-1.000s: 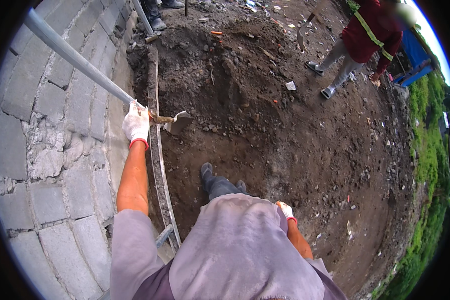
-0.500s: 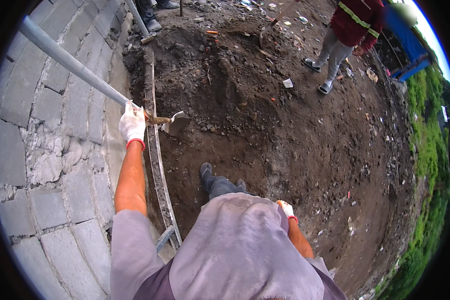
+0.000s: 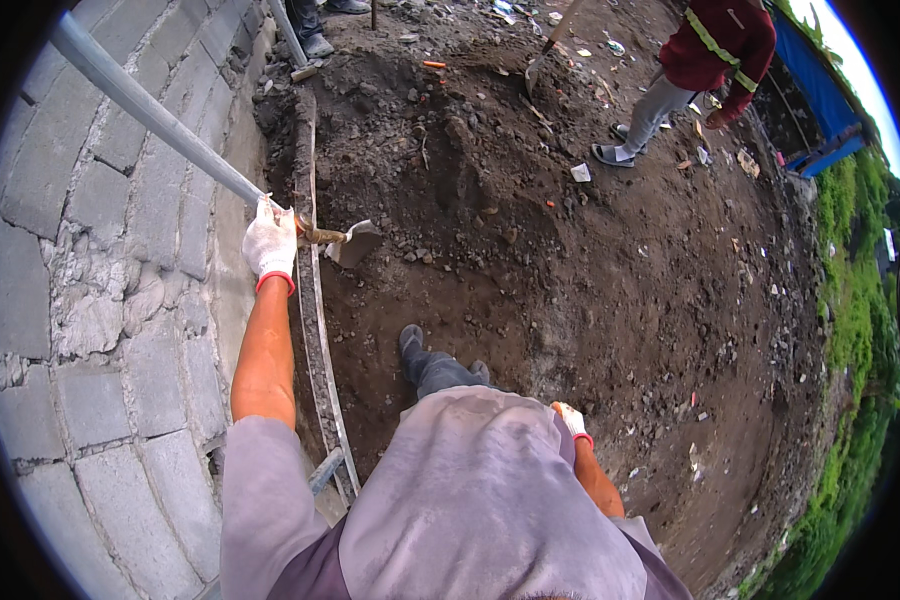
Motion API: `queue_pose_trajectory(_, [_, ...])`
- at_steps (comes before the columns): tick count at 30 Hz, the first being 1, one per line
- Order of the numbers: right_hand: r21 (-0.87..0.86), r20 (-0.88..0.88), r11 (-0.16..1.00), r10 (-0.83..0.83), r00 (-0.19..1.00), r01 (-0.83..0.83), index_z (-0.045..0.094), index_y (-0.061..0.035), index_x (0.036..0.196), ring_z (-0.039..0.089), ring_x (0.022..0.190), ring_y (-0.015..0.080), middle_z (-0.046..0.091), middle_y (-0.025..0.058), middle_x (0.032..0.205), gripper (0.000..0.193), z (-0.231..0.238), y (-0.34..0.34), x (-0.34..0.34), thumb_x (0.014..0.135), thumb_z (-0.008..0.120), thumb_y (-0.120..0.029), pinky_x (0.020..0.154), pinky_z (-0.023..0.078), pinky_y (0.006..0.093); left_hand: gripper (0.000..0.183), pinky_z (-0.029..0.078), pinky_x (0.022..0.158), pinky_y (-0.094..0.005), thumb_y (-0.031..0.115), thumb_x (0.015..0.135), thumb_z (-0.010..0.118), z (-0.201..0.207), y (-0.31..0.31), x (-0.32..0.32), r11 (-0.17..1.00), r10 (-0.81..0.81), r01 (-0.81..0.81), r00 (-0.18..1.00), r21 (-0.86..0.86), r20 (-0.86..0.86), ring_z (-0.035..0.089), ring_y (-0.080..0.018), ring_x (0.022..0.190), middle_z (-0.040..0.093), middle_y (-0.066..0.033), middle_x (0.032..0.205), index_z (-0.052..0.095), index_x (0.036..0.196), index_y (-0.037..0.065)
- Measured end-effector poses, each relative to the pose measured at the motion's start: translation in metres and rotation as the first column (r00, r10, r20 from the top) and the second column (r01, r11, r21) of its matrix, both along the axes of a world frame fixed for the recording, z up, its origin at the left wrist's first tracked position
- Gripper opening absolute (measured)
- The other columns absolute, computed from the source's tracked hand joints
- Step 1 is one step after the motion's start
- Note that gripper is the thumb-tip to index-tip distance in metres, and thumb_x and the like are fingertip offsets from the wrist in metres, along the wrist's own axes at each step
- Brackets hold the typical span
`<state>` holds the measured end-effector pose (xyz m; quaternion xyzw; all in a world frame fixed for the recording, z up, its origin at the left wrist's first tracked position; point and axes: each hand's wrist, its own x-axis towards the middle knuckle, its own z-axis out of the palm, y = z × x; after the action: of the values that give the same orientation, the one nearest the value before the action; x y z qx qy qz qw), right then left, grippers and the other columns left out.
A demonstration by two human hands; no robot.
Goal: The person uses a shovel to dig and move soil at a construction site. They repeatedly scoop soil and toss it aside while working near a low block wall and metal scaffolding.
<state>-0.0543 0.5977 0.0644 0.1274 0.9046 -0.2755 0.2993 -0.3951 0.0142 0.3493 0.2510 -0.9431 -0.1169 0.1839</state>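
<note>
My left hand (image 3: 269, 240), in a white glove with a red cuff, reaches forward beside the block wall. Its fingers are closed around the handle end of a shovel (image 3: 360, 243), whose metal blade lies over the soil to the right. A grey metal pipe (image 3: 160, 120) slants down from the upper left and meets the same hand; whether the fingers also grip it is hidden. My right hand (image 3: 572, 420), gloved likewise, rests low by my right side. The shirt partly covers it, and its fingers do not show clearly.
A grey block wall (image 3: 95, 290) rises on the left, with a narrow board (image 3: 317, 330) along its foot. Loose dark soil (image 3: 670, 300) spreads right. A person in a red jacket (image 3: 718, 45) stands at upper right, near another shovel (image 3: 533, 72). Another person's shoe (image 3: 317, 46) shows at top.
The person in the red jacket has shifted their feet to the left, and their body now leans. The view has tilted slightly. My hands keep nearly the same pose.
</note>
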Motion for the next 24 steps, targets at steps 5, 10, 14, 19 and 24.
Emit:
queue_pose_trajectory(5, [0.01, 0.03, 1.0, -0.006, 1.0, 0.006, 0.065, -0.0142, 0.088, 0.06, 0.081, 0.0245, 0.064, 0.0079, 0.086, 0.039, -0.004, 0.002, 0.003, 0.085, 0.043, -0.046, 0.07, 0.046, 0.0338, 0.05, 0.05, 0.071, -0.0422, 0.039, 0.08, 0.059, 0.0, -0.001, -0.002, 1.0, 0.023, -0.023, 0.999, -0.011, 0.027, 0.064, -0.03, 0.082, 0.067, -0.0092, 0.091, 0.049, 0.126, 0.023])
queue_pose_trajectory(10, [-0.114, 0.025, 0.989, -0.092, 0.995, 0.094, 0.062, -0.0103, 0.089, 0.06, 0.086, 0.029, 0.063, 0.0113, 0.093, 0.032, 0.014, -0.007, 0.0, 0.086, 0.041, -0.034, 0.073, 0.046, 0.0366, 0.05, 0.051, 0.072, -0.0409, 0.039, 0.079, 0.06, -0.003, 0.001, 0.0, 1.0, 0.012, -0.011, 1.0, -0.007, 0.014, 0.064, -0.0298, 0.083, 0.067, -0.0079, 0.093, 0.05, 0.125, 0.022])
queue_pose_trajectory(14, [-0.032, 0.025, 0.999, 0.003, 1.0, -0.002, 0.061, -0.0096, 0.091, 0.06, 0.089, 0.0308, 0.064, 0.0122, 0.096, 0.031, 0.025, -0.023, -0.016, 0.087, 0.039, -0.03, 0.075, 0.046, 0.0377, 0.048, 0.051, 0.073, -0.041, 0.038, 0.08, 0.06, -0.002, 0.005, 0.006, 0.999, -0.017, 0.017, 1.0, 0.049, 0.001, 0.064, -0.0302, 0.083, 0.067, -0.0083, 0.093, 0.051, 0.124, 0.021])
queue_pose_trajectory(19, [-0.084, 0.038, 0.995, 0.053, 0.998, -0.049, 0.066, -0.0133, 0.085, 0.061, 0.081, 0.0261, 0.064, 0.0103, 0.088, 0.031, 0.023, -0.04, -0.038, 0.08, 0.045, -0.036, 0.07, 0.047, 0.035, 0.049, 0.05, 0.074, -0.0407, 0.035, 0.08, 0.06, 0.004, 0.005, 0.006, 1.0, 0.019, -0.019, 0.997, 0.001, 0.072, 0.064, -0.0287, 0.085, 0.066, -0.0082, 0.095, 0.05, 0.126, 0.019])
queue_pose_trajectory(24, [-0.161, -0.103, 0.979, 0.105, 0.989, -0.121, 0.063, -0.0125, 0.084, 0.061, 0.078, 0.0307, 0.063, 0.0129, 0.083, 0.027, 0.011, -0.048, -0.049, 0.081, 0.046, -0.034, 0.066, 0.047, 0.0384, 0.049, 0.05, 0.075, -0.0393, 0.034, 0.08, 0.059, 0.006, -0.005, -0.01, 0.997, 0.029, -0.034, 0.996, 0.063, 0.085, 0.063, -0.0263, 0.087, 0.066, -0.0067, 0.097, 0.05, 0.127, 0.02])
